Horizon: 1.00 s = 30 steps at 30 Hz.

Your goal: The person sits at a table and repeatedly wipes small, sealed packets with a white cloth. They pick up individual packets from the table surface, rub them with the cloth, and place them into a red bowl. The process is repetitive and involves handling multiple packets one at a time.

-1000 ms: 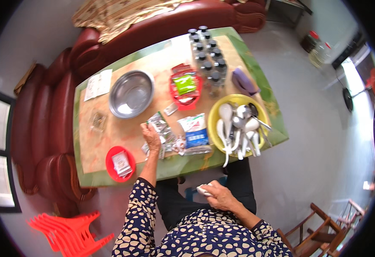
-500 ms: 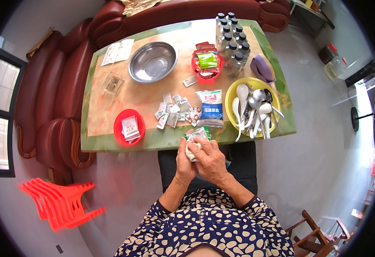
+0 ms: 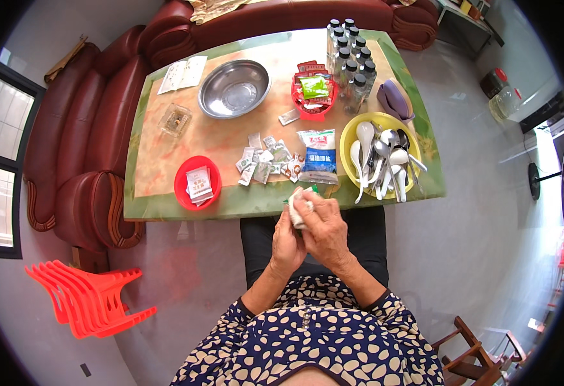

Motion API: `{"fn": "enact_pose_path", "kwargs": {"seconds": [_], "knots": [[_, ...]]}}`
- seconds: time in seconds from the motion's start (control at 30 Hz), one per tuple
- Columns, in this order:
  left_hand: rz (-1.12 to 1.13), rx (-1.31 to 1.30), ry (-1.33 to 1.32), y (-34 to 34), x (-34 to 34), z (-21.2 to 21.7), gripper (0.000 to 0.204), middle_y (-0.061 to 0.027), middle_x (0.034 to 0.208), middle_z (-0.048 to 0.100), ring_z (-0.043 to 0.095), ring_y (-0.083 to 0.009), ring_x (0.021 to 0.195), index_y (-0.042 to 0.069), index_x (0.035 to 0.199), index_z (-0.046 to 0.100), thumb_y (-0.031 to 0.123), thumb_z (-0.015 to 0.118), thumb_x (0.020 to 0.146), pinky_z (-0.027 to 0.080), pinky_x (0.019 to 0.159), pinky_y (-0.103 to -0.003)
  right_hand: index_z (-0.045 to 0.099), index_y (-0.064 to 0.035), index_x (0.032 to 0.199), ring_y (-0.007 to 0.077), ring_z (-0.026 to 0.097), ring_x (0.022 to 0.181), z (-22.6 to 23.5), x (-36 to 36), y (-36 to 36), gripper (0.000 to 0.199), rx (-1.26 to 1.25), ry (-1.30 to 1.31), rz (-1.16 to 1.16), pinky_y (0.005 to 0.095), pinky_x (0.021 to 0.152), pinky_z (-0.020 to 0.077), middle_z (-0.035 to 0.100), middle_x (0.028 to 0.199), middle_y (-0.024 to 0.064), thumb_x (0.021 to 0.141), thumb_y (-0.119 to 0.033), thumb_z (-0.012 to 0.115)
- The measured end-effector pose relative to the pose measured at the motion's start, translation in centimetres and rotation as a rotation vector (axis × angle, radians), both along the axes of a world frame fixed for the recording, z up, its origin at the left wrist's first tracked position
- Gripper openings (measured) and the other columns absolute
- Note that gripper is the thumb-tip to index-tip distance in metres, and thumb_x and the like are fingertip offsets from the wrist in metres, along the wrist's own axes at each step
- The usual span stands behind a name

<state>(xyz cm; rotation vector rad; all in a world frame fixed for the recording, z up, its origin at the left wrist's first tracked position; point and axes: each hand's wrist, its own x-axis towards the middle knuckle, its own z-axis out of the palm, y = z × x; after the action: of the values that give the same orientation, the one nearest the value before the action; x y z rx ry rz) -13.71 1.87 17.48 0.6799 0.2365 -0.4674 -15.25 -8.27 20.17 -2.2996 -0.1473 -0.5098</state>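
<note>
Both my hands meet just below the table's near edge. My left hand [image 3: 286, 243] and my right hand [image 3: 323, 228] together grip a small white packet with a green edge [image 3: 298, 204], pinched between the fingers. Right above them on the table lie several small sachets [image 3: 266, 161] and a larger blue-and-white bag [image 3: 316, 157].
The green-rimmed table [image 3: 166, 209] carries a steel bowl [image 3: 233, 89], a red dish with a packet [image 3: 197, 183], a red basket of packets [image 3: 314, 93], several capped bottles [image 3: 351, 61], and a yellow bowl of white spoons [image 3: 352, 138]. Stacked red stools [image 3: 85, 296] stand left; a sofa [image 3: 89, 141] lines the far side.
A second ago my left hand reached onto the table at the sachets. It came back with a packet, and both hands now hold it at the table's edge.
</note>
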Motion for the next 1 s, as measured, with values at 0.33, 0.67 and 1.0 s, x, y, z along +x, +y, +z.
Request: {"fn": "enact_pose_path", "kwargs": {"seconds": [0.33, 0.67, 1.0], "knots": [[0.153, -0.006, 0.058, 3.5, 1.3, -0.5, 0.018, -0.0103, 0.105, 0.064, 0.065, -0.021, 0.092, 0.002, 0.11, 0.055, 0.012, 0.051, 0.097, 0.053, 0.087, -0.039, 0.063, -0.0119, 0.115, 0.0288, 0.056, 0.092, 0.7, -2.1, -3.7, 0.047, 0.393, 0.207, 0.591, 0.0358, 0.083, 0.0467, 0.06, 0.117, 0.0076, 0.071, 0.002, 0.061], [0.062, -0.122, 0.076, 2.4, 0.1, 0.0, 0.022, -0.0084, 0.112, 0.062, 0.062, -0.0183, 0.1, 0.004, 0.117, 0.053, 0.014, 0.046, 0.099, 0.052, 0.089, -0.036, 0.061, -0.0078, 0.114, 0.0266, 0.054, 0.09, 1.0, -0.7, -2.6, 0.046, -0.143, 0.041, 0.116, 0.0328, 0.075, 0.0503, 0.057, 0.12, 0.0065, 0.069, -0.002, 0.065], [0.115, -0.095, 0.074, 3.0, 0.2, -1.4, 0.022, -0.0101, 0.113, 0.063, 0.063, -0.0229, 0.102, 0.004, 0.117, 0.053, 0.014, 0.047, 0.098, 0.051, 0.091, -0.039, 0.063, -0.0151, 0.105, 0.024, 0.053, 0.088, 1.3, -4.9, -2.7, 0.037, -0.1, 0.313, 0.64, 0.0337, 0.065, 0.0516, 0.056, 0.105, 0.0015, 0.07, -0.006, 0.064]]}}
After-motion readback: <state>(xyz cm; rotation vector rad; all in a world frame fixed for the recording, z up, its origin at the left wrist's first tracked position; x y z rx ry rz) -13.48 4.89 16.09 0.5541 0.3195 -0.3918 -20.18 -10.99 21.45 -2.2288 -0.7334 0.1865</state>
